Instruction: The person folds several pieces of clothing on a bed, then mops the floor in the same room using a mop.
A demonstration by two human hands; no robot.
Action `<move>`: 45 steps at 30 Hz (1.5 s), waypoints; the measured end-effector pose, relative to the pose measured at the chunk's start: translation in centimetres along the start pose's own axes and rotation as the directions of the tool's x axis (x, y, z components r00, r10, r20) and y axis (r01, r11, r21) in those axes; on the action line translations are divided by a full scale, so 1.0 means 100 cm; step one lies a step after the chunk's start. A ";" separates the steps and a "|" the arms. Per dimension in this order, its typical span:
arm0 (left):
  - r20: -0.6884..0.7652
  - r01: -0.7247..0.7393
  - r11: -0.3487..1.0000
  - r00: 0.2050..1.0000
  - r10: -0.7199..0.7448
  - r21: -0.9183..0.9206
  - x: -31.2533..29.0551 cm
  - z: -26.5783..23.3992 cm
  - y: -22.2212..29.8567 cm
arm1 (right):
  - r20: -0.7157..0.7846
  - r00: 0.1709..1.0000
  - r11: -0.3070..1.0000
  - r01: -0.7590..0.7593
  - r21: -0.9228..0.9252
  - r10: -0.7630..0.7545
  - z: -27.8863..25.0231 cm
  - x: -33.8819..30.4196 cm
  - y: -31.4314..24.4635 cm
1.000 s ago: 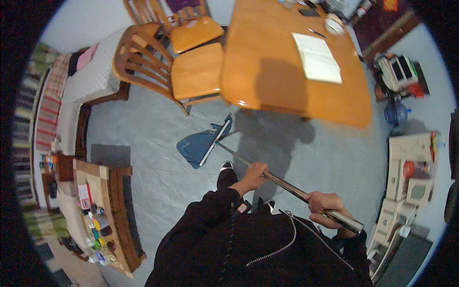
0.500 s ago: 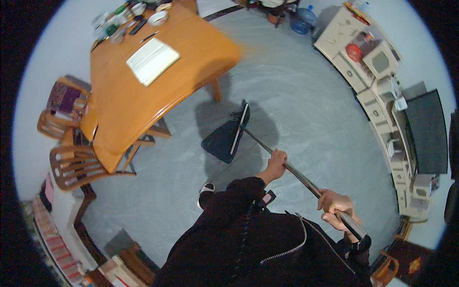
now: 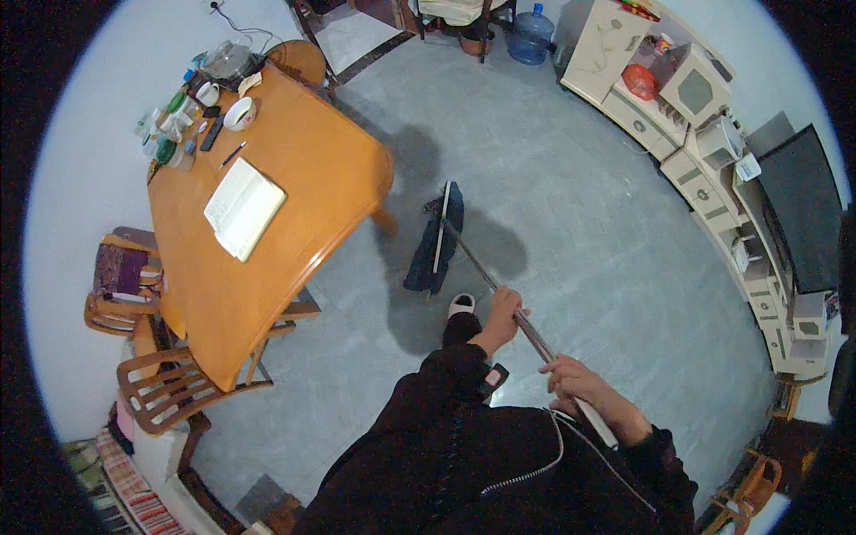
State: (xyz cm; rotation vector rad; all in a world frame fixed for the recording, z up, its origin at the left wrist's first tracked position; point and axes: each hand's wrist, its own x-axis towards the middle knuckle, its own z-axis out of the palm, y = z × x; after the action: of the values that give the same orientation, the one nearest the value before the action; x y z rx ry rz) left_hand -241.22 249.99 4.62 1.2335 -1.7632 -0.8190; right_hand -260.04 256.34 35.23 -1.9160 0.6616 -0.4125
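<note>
A flat mop with a metal pole (image 3: 533, 337) runs from my body down to the floor. My left hand (image 3: 502, 321) is wrapped round the pole partway along. Higher up, close to its light-coloured end, my right hand (image 3: 584, 390) grips the same pole. At the bottom, a dark blue cloth (image 3: 421, 266) hangs under and around a narrow pale bar (image 3: 440, 236), resting on the grey floor. One of my feet, in a slipper with white on it (image 3: 462, 305), stands just short of the cloth.
Left of the mop stands a wooden table (image 3: 303, 205) bearing an open notebook (image 3: 245, 209), a bowl (image 3: 240, 113) and jars. Slatted chairs (image 3: 165, 388) are beside it. Along the right runs a pale cabinet (image 3: 678, 169) with a television (image 3: 789, 209). A blue water jug (image 3: 531, 37) sits far off.
The view has shifted, with the table now further left. My right hand and the pole's upper end have come left. The cloth looks narrower, and my slippered foot is nearer the mop.
</note>
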 end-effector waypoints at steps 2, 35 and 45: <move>-0.046 0.219 0.910 0.967 -0.251 -0.351 0.051 -0.007 -0.043 | -0.041 0.996 0.997 0.075 0.027 -0.073 -0.014 0.054 0.035; 0.185 0.658 0.433 0.656 -0.732 -0.616 0.708 -0.340 -0.306 | -0.037 0.986 0.955 -0.146 0.260 0.161 -0.473 0.833 0.380; 0.242 0.686 0.219 0.509 -0.826 -0.693 0.887 -0.484 -0.421 | -0.018 0.945 0.865 0.293 -0.407 -0.328 -0.554 1.105 0.408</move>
State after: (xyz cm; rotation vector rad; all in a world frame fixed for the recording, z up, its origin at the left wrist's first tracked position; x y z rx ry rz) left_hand -197.41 150.04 13.16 1.4855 -0.3538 -1.7115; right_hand -214.16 135.41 20.45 -2.4230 0.5176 -0.6026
